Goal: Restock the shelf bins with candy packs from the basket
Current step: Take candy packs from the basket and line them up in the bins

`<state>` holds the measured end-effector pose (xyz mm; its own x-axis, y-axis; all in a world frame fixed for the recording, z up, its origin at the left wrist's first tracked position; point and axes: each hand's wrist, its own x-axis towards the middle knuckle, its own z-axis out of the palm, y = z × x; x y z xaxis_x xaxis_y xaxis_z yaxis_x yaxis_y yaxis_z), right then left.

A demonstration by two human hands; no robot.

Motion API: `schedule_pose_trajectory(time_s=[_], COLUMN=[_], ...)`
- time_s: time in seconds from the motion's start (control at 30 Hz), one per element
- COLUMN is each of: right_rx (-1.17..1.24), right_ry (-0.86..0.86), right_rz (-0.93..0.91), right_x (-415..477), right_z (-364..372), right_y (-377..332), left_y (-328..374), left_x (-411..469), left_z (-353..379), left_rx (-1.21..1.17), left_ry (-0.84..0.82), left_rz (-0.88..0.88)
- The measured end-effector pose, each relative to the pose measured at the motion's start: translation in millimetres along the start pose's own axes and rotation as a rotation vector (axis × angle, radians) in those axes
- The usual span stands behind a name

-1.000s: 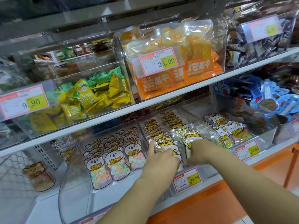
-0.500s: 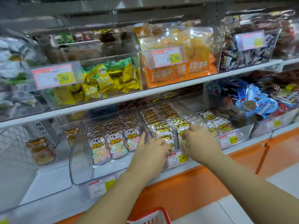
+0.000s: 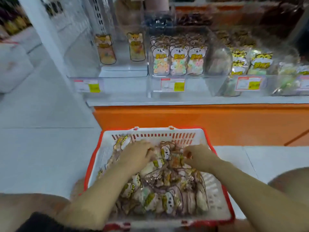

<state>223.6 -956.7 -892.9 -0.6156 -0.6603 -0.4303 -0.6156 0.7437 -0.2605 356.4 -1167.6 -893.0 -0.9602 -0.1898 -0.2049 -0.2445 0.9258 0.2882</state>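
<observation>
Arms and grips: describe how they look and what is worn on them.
The left forearm and right forearm are bare: no sleeve, watch or bracelet. The left grip and right grip are ungloved hands, no rings showing. A reddish spot on the right thumb may be nail polish.

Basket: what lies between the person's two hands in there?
Candy packs: a loose heap of them fills the gap between the left hand and the right hand inside the basket, as the head view shows.

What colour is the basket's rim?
The basket rim is red, seen best in the head view.
</observation>
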Motion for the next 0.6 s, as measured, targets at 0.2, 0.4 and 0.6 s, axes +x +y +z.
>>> schedule_pose_trajectory(time_s=[0.2, 0.4, 0.6], right_rx=[0.101, 0.376, 0.499], right_ry=[-0.331, -0.051, 0.045], right_rz=[0.168, 0.358, 0.501], right_x=[20, 66, 100], right_z=[57, 74, 95], right_y=[15, 29, 46], left_y=[-72, -69, -56], left_x=[-27, -20, -14], left_z=[62, 85, 88], left_rx=[0.056, -0.027, 0.057], left_ry=[-0.305, -0.442, -0.475], left_rz=[-0.239, -0.287, -0.338])
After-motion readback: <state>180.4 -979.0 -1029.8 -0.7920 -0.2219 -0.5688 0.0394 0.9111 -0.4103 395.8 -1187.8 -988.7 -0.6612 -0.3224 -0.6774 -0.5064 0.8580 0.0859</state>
